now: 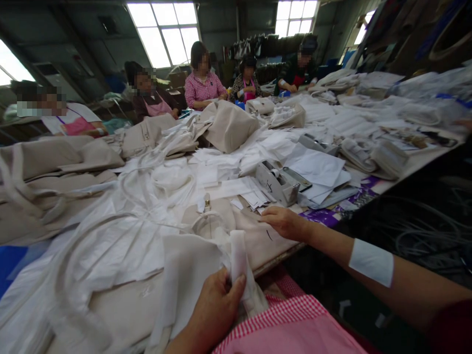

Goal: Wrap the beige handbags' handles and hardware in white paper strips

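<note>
My left hand (217,307) is closed around a rolled strip of white paper (239,263) at the near edge of the table, thumb pressed against it. My right hand (284,222) reaches out over a beige bag (254,241) lying flat on the table, fingers curled down close to white paper slips (254,196); what it holds, if anything, is hidden. A white band (370,262) wraps my right forearm. A red-checked apron (291,324) covers my lap.
The long table (424,157) is heaped with white tissue paper (121,246), beige bags (228,125) and a grey tape dispenser (276,184). Several seated people work at the far side. Cables lie on the dark floor at the right.
</note>
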`<state>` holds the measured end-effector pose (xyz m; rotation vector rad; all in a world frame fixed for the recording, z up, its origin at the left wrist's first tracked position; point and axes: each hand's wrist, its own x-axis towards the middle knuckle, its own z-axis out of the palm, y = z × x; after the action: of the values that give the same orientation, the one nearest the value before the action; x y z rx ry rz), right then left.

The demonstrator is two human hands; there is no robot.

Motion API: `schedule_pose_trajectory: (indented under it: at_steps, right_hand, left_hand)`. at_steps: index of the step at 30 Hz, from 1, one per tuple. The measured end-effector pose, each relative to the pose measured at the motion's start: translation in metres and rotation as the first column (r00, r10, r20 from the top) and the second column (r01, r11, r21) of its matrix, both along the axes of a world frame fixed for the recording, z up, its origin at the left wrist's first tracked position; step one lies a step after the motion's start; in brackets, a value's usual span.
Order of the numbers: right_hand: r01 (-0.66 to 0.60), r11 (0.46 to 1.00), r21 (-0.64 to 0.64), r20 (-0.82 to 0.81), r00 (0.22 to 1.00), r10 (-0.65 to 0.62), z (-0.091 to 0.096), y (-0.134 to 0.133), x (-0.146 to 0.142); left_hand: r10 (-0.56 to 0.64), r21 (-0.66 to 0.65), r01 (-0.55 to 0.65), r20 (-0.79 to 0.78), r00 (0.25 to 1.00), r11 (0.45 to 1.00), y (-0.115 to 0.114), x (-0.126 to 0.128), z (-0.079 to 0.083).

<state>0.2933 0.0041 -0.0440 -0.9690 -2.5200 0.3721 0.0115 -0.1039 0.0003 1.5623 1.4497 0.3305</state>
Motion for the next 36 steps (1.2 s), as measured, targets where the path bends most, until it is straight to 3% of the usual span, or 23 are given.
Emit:
schedule_pose_trajectory:
  at_steps: [3,6,9,11,13,17,19,21,23,24,26,28,31,33,36]
  right_hand:
    - [-0.043,0.986,-0.159,0.072,0.996,0.055,0.008,-0.013,0.016]
    - [0.215,0.944,-0.251,0.149,0.972,-0.182,0.011,-0.016,0.01]
    - [0.494,0.845,-0.206,0.32,0.85,-0.419,0.007,-0.007,-0.016]
    - [0.553,0.813,-0.184,0.388,0.8,-0.456,0.002,0.0,-0.035]
    - [0.56,0.803,-0.205,0.382,0.801,-0.461,-0.002,0.006,-0.047]
    - [0.493,0.808,-0.323,0.3,0.863,-0.406,-0.005,0.007,-0.048]
    - [0.426,0.788,-0.445,0.204,0.905,-0.374,-0.001,0.001,-0.042]
    - [0.259,0.706,-0.66,0.006,0.941,-0.339,0.008,-0.01,-0.036]
    - [0.011,0.566,-0.824,-0.197,0.931,-0.306,0.019,-0.023,-0.031]
    - [-0.084,0.502,-0.861,-0.254,0.925,-0.281,0.025,-0.029,-0.029]
    - [-0.145,0.438,-0.887,-0.255,0.945,-0.204,0.034,-0.038,-0.028]
    - [-0.115,0.481,-0.869,-0.199,0.972,-0.127,0.038,-0.043,-0.029]
    - [-0.082,0.648,-0.757,-0.15,0.987,-0.051,0.037,-0.044,-0.034]
    - [-0.054,0.728,-0.683,-0.143,0.988,-0.061,0.035,-0.042,-0.04]
    - [-0.006,0.797,-0.604,-0.127,0.988,-0.089,0.036,-0.04,-0.047]
  left_hand:
    - [-0.002,-0.024,0.002,0.023,1.0,1.0,0.002,0.0,-0.001]
    - [0.009,-0.049,-0.005,0.069,0.998,0.999,0.002,0.002,-0.001]
    - [0.037,-0.069,-0.029,0.117,0.992,0.997,0.001,0.004,0.002]
    - [0.06,-0.086,-0.048,0.141,0.988,0.995,0.0,0.005,0.005]
    - [0.088,-0.101,-0.071,0.179,0.98,0.992,-0.001,0.004,0.008]
    - [0.162,-0.208,-0.106,0.274,0.948,0.972,-0.004,-0.002,0.005]
    - [0.192,-0.285,-0.088,0.358,0.914,0.954,-0.006,-0.006,0.0]
    - [0.228,-0.341,-0.064,0.468,0.854,0.938,-0.008,-0.01,-0.007]
    - [0.277,-0.382,-0.056,0.555,0.784,0.922,-0.009,-0.012,-0.013]
    - [0.298,-0.398,-0.055,0.582,0.757,0.916,-0.01,-0.013,-0.015]
    - [0.325,-0.417,-0.05,0.621,0.713,0.908,-0.011,-0.014,-0.019]
    - [0.335,-0.425,-0.04,0.647,0.686,0.904,-0.012,-0.014,-0.021]
    - [0.345,-0.434,-0.032,0.668,0.659,0.9,-0.013,-0.014,-0.022]
    - [0.345,-0.433,-0.028,0.675,0.652,0.901,-0.014,-0.014,-0.022]
    - [0.333,-0.422,-0.021,0.682,0.651,0.906,-0.014,-0.014,-0.022]
